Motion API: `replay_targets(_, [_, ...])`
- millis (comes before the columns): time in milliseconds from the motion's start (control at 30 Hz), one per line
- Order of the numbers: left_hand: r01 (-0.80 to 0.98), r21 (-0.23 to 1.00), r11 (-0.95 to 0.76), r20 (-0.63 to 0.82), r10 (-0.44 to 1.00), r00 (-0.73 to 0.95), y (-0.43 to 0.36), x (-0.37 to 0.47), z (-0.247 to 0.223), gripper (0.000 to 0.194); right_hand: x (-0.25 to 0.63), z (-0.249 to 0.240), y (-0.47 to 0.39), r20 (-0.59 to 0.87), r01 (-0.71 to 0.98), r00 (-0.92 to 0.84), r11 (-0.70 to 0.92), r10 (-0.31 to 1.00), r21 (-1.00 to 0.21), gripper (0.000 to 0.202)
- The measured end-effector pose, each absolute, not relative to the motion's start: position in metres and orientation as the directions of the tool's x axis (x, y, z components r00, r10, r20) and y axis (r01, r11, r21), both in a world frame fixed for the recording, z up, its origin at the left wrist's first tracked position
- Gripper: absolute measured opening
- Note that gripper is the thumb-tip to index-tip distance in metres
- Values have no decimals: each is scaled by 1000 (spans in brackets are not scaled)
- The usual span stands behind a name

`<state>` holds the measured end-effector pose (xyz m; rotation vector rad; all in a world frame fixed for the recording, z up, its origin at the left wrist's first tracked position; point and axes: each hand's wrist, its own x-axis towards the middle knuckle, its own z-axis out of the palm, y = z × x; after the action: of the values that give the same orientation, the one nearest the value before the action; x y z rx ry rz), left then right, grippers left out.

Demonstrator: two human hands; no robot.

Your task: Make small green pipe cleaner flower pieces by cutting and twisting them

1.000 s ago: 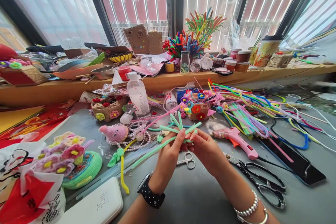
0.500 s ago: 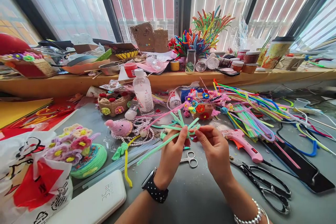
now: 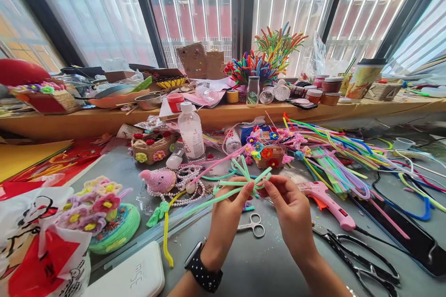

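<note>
Several mint-green pipe cleaners (image 3: 241, 168) fan out from one bunch in front of me. My left hand (image 3: 230, 211) pinches the bunch near its middle with thumb and forefinger, and one long strand trails off to the left. My right hand (image 3: 291, 211) is closed at the bunch's right side, thumb and fingers pressed on a green strand; its tip is hidden by the fingers. Just below the hands lie small silver scissors (image 3: 256, 225). A pink glue gun (image 3: 331, 204) and large black-handled scissors (image 3: 362, 253) rest to the right of my right hand.
Left of the hands are a yellow pipe cleaner (image 3: 166, 241), a pink crocheted piece with pearl strings (image 3: 163, 181), a flower ornament (image 3: 116, 229) and a white power bank (image 3: 132, 271). A plastic bottle (image 3: 191, 134), flower basket (image 3: 273, 155) and loose pipe cleaners (image 3: 348, 148) lie behind.
The view has tilted up slightly, so the table things sit lower. My hands stay on the green bunch, whose strands have turned a little; my right hand's fingers have shifted slightly.
</note>
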<state>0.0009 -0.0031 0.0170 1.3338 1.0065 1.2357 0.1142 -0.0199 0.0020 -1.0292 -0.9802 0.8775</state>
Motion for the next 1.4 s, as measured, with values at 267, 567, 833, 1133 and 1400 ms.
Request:
replay_targets(267, [-345, 938, 19, 6, 997, 71, -7, 6, 24, 18, 115, -1, -16, 201, -140, 369, 268, 907, -953, 21])
replay_targets(567, [-364, 929, 66, -27, 993, 111, -3, 4, 17, 18, 116, -2, -17, 259, -61, 350, 298, 900, -953, 11])
replay_targets(833, [-449, 887, 108, -76, 993, 90, -3, 5, 18, 15, 114, -4, -18, 341, 84, 329, 333, 880, -939, 12])
replay_targets(1133, [-536, 838, 103, -37, 991, 132, -4, 7, 14, 7, 113, -5, -17, 357, 69, 387, 359, 850, -931, 15])
replay_targets(1400, [-519, 851, 82, -39, 995, 94, -3, 7, 15, 9, 112, -5, -18, 394, 123, 319, 374, 862, -919, 9])
